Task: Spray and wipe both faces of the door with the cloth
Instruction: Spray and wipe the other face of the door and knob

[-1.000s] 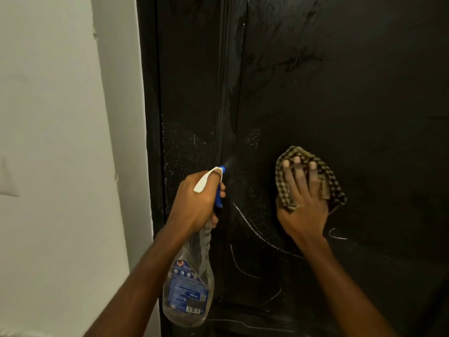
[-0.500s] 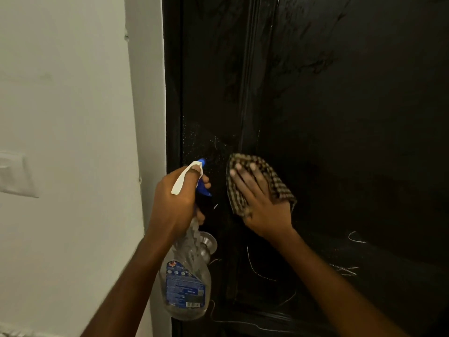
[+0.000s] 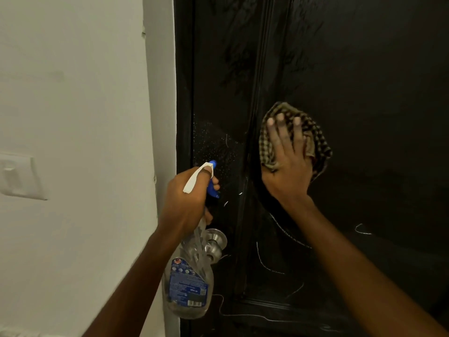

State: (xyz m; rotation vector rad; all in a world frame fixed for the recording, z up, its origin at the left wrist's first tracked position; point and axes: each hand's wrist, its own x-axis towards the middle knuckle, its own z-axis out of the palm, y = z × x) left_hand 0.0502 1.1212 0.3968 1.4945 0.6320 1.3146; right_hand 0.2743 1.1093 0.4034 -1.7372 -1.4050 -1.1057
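White wall with a light switch (image 3: 18, 175) fills the left. Beside the frame, the left hand (image 3: 187, 203) has its grip clamped on the spray bottle (image 3: 188, 285), a finger at the blue trigger. The nozzle points at fine droplets (image 3: 211, 144) on the dark door (image 3: 364, 81), above the knob (image 3: 216, 239). Further right, the right hand (image 3: 289, 164), grip apart and fingers straight, presses the cloth (image 3: 318, 142) flat on the panel. It would be best to sweep the cloth left across the wet patch in overlapping strokes before the liquid runs.
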